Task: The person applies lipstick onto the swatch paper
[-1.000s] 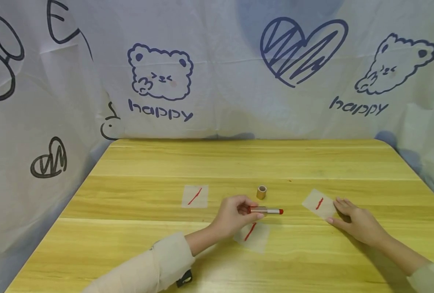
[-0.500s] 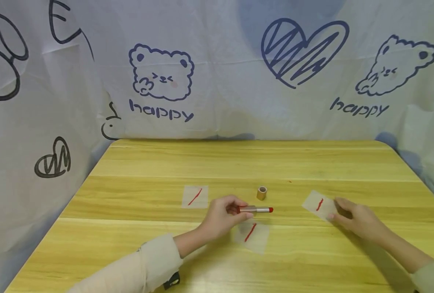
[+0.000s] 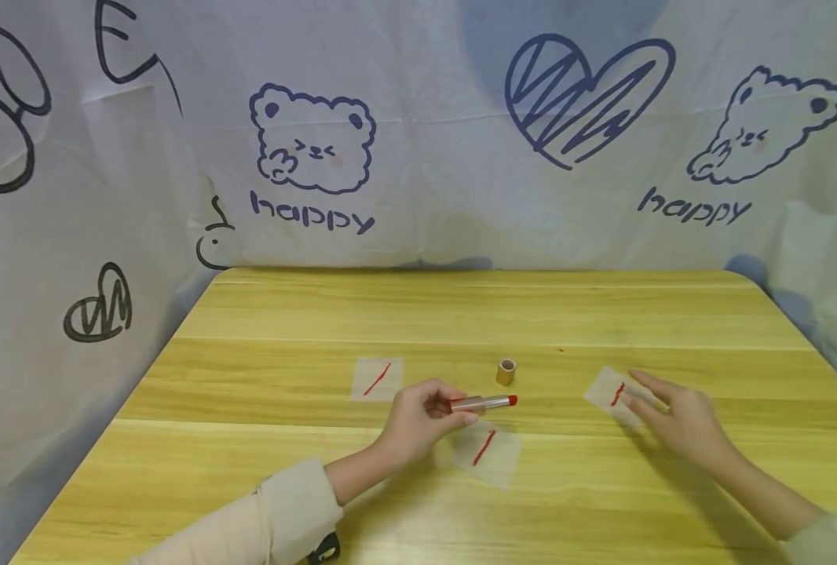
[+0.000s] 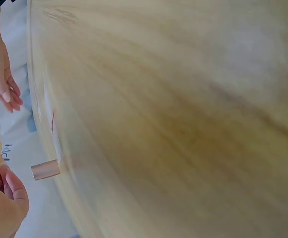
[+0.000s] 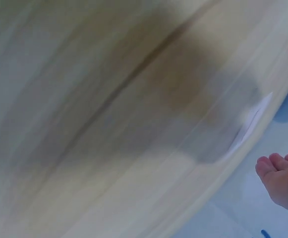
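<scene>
The bare red tip of the lipstick is jutting unguarded above the counter, so a dip or tilt of the left hand could smear it on the wood or put a stray mark on the middle pale square, which is lying just on the near side of the tube. The small gold cap is standing close beyond, hollow end up; a knuckle catching it could tip it over and set it rolling. The right pale square is looking thin and loose, so brushing it could drag it askew or smudge its red stroke. The left fingers are pinching the tube toward its base, its tip pointing rightward. On the right hand, thumb and forefinger are standing well apart, holding nothing; they are hovering over that square's right side, and the right wrist view is showing a gap beneath. The left pale square is lying beyond the left hand, well apart from the other two.
</scene>
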A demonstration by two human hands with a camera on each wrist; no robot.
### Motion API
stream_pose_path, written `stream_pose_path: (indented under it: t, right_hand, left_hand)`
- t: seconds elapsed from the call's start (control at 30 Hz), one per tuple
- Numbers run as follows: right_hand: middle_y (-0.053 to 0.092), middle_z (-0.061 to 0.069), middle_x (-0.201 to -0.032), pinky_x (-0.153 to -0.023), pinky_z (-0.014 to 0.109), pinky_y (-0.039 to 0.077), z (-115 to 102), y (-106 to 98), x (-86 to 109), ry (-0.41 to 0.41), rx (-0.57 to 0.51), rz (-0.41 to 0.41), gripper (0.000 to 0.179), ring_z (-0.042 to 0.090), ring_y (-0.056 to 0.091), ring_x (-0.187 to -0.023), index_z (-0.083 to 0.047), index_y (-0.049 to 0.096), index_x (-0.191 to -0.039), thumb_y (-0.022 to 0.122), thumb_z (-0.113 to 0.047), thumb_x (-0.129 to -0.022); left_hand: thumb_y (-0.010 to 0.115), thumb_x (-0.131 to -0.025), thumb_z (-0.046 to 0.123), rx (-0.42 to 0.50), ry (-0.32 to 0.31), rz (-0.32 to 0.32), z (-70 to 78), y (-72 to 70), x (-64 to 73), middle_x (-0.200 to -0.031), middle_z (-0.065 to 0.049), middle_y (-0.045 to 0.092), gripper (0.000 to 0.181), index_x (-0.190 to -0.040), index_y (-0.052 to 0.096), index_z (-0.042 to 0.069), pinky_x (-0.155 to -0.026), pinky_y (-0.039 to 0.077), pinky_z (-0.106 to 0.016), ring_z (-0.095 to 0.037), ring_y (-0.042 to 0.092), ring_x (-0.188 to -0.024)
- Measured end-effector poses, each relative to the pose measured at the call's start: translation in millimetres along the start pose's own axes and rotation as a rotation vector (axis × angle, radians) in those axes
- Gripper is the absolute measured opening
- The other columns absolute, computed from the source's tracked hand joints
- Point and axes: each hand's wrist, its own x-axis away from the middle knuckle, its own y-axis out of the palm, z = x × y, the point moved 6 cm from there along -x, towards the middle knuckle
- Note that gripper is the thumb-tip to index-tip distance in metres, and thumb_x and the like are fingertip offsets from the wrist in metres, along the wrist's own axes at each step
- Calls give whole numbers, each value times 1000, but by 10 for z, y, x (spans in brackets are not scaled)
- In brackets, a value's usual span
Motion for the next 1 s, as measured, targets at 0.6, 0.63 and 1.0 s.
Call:
stream_pose_path:
  t: [0.6,0.63,1.0]
  right_hand:
    - [67,32,-126,-78,11,55,-464,361,99,203,-444,-60,35,-15,61,-95,18,60,-131,63,-2,-102]
    - [67,32,-127,-79,11,55,-488,381,100,211,-471,-62,35,-15,62,-96,19,60,-131,63,-1,-102]
    - [61,24,-140,-91,10,51,-693,625,125,393,-610,-182,44,-14,62,-101,14,54,-141,62,-12,-106]
  left_hand:
    - [76,-89,-9,68,-43,70,-36,-27,25,-103,-31,72,19,-102,66,-18,-74,57,-16,-21,72,-86]
    - [76,-90,-9,74,-49,72,-35,-25,26,-104,-31,72,19,-102,66,-18,-74,57,-16,-23,72,-86]
    - [73,-91,-10,123,-107,114,-51,-7,20,-105,-32,71,19,-105,64,-20,-75,56,-16,-26,72,-88]
